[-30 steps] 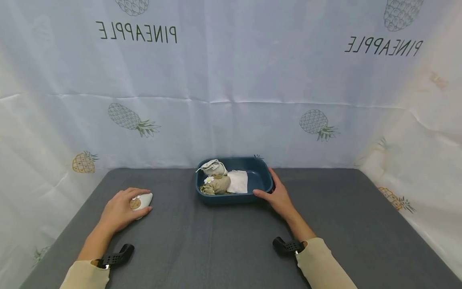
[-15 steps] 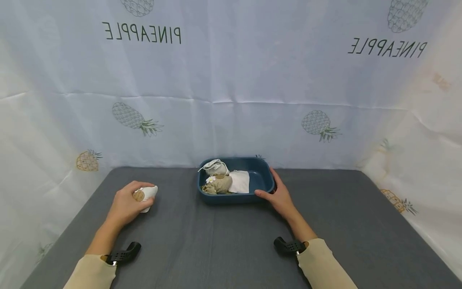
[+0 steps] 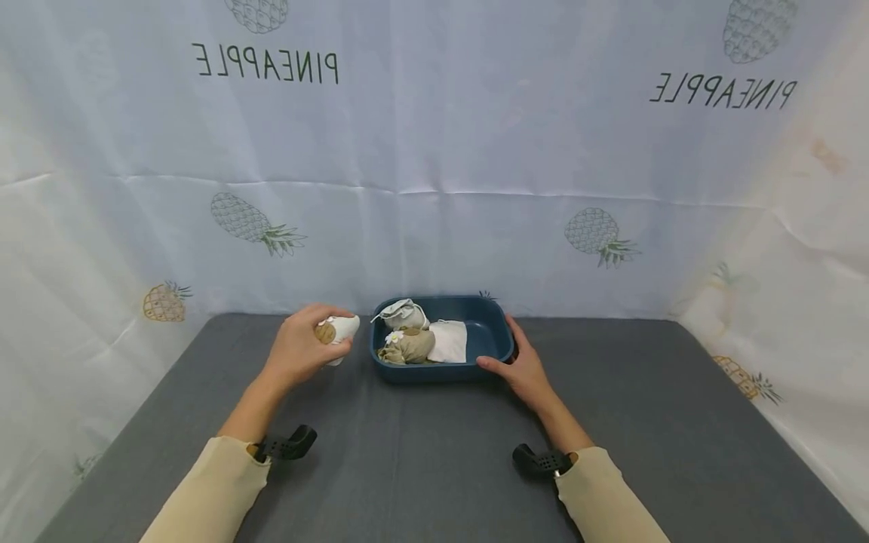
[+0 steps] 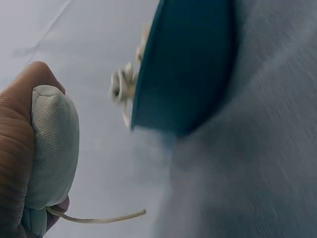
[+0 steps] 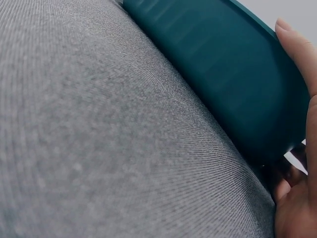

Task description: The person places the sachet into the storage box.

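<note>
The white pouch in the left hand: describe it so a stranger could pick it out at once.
Start at the blue tray at the back of the grey table. Just off its left end, the left hand grips a white pouch above the table. Unlike the pouches in the tray, it is outside it, held, with a round tan patch.

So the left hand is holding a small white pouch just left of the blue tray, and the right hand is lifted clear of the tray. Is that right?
Not quite. The right hand is not clear of the blue tray: it grips the tray's right end, as the head and right wrist views show. The rest holds: the left hand holds the small white pouch just left of the tray.
</note>
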Tool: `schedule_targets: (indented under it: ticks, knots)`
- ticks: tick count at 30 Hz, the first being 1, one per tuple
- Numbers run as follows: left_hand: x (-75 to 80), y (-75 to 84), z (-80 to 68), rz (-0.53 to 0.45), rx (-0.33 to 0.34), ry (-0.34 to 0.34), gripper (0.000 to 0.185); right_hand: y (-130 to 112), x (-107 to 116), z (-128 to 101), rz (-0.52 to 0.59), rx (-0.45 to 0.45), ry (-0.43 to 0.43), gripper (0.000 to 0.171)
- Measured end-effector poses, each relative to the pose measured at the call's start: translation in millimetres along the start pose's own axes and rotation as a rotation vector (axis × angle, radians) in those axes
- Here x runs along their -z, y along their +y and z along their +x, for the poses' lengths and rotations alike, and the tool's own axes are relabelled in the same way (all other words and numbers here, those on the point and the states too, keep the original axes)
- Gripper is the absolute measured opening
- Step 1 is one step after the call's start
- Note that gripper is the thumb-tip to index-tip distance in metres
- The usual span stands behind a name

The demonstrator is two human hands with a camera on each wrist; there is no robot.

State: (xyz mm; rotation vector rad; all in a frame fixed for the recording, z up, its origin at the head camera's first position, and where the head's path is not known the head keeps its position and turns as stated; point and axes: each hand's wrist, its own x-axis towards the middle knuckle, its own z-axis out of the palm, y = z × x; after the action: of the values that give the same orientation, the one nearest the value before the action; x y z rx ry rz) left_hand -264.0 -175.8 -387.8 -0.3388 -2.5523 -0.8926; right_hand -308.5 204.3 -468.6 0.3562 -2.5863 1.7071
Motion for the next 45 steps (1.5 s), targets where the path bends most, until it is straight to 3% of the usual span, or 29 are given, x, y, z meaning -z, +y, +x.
schedule_targets:
  ticks: [8,13,21,30,39,45]
  knots:
    - [-30.9,38.7,34.0,-0.019,-0.119,0.001,0.032,-0.7,2.2,3.1,-0.018,-0.003,0.001,0.104]
    - [-59.2,63.3,49.9,-0.032,-0.118,-0.003,0.033,-3.2,3.9,2.8,-0.023,-0.016,0.013,0.104]
    - [-100.3,95.7,69.5,-0.06,-0.063,-0.049,0.036,-0.5,3.7,3.1,-0.042,-0.011,0.024,0.104]
    - [-141.7,95.4,72.6,-0.037,-0.019,-0.166,0.036,1.3,-7.6,-2.9,-0.01,-0.033,0.01,0.103]
    - [-159.3,92.5,82.4,0.197,-0.002,-0.358,0.04,-1.5,-5.4,-1.4,0.012,-0.005,0.022,0.103]
    - [-168.4,93.8,85.2,0.354,-0.041,-0.478,0.048,-2.2,-2.5,-2.4,0.001,-0.003,0.023,0.102]
